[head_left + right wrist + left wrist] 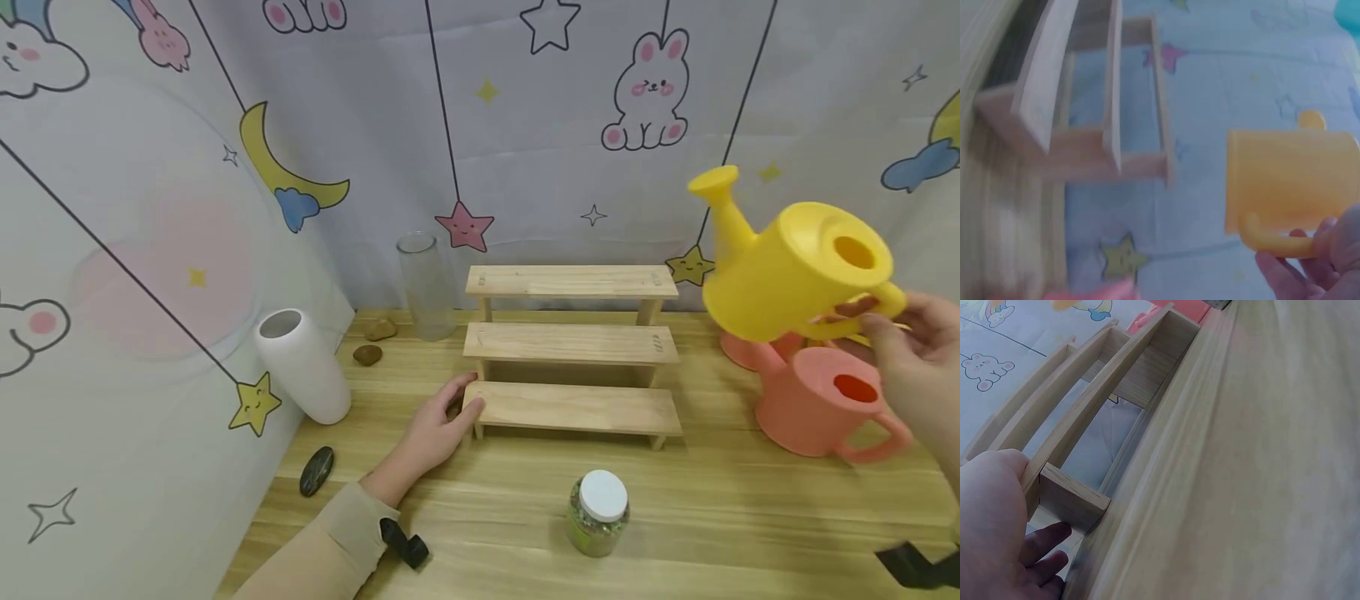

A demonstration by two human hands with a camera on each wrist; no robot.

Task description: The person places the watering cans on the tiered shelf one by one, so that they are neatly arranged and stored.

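Observation:
My left hand [438, 425] grips the left end of the lowest step of a three-tier wooden stand [573, 408]. In the left wrist view the thumb lies over the step's edge, with the other fingers beside the end support [1072, 497]. At the right, my right hand [918, 350] holds a yellow watering can [798, 267] up in the air by its handle, its spout toward the left. The right wrist view shows fingers curled round that handle [1279, 245]. Below the can stands a pink watering can [817, 408], and behind it another pink object [738, 350] is mostly hidden.
A lidded jar [597, 512] stands in front of the stand. Left of it are a clear glass vase [427, 287], a white vase [303, 367], two brown stones [367, 355] and a dark stone [317, 471]. Patterned cloth [390, 108] hangs behind the wooden table [480, 558].

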